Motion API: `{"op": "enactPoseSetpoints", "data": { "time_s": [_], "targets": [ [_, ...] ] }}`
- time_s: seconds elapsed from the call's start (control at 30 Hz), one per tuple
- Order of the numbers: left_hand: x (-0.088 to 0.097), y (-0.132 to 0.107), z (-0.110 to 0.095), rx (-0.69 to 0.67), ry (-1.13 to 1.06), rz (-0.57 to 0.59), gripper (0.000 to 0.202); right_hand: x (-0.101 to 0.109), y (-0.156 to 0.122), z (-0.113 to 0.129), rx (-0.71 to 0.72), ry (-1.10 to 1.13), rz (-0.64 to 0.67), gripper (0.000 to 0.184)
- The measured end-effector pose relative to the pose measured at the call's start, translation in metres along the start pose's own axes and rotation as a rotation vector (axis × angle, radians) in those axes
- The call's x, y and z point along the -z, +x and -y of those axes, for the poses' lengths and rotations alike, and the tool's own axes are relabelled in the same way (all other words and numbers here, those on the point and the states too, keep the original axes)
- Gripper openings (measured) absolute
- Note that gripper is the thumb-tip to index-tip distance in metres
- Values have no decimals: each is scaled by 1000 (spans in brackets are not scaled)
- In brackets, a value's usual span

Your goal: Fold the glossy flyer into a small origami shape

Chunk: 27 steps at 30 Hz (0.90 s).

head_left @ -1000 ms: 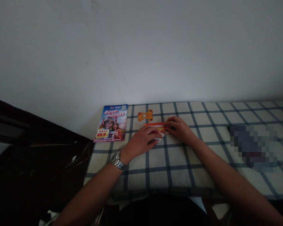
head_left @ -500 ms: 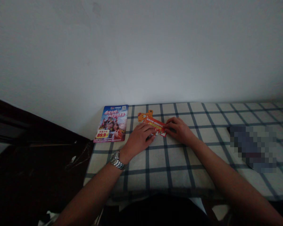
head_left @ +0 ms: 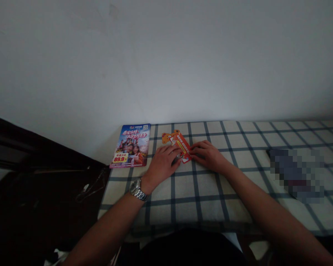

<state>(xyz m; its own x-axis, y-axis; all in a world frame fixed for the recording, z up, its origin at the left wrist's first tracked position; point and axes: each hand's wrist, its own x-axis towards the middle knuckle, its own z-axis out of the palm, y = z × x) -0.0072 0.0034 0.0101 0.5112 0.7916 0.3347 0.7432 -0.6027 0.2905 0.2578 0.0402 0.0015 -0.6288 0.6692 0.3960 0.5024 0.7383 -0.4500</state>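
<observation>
A small folded red leaflet [head_left: 181, 145] lies on the checked tablecloth [head_left: 211, 192], turned so its long side points away from me. My left hand [head_left: 162, 164], with a metal watch on the wrist, lies flat with its fingers stretched onto the leaflet's left edge. My right hand [head_left: 207, 155] touches the leaflet's right edge with curled fingertips. An orange bear-shaped card [head_left: 167, 137] peeks out just behind the leaflet.
A colourful flyer [head_left: 131, 145] with a 89.9 price tag lies at the table's left end by the white wall. A blurred dark object [head_left: 296, 173] rests on the right. Dark furniture [head_left: 39, 184] stands left of the table.
Both hands have rotated the red leaflet from lying crosswise to pointing away from me, and it now overlaps the orange bear card. My hands shifted slightly left.
</observation>
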Motion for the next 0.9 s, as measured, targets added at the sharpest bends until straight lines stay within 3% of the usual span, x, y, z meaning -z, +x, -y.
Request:
{"op": "enactPoseSetpoints", "data": {
  "time_s": [0.7,0.9],
  "targets": [
    [-3,-1,-4,-104,-46,124,58,0,0,-6,28,-17,-86,18],
    [-5,-1,-1,-113,-55,109,49,-3,0,-7,45,-31,-80,19]
  ]
}}
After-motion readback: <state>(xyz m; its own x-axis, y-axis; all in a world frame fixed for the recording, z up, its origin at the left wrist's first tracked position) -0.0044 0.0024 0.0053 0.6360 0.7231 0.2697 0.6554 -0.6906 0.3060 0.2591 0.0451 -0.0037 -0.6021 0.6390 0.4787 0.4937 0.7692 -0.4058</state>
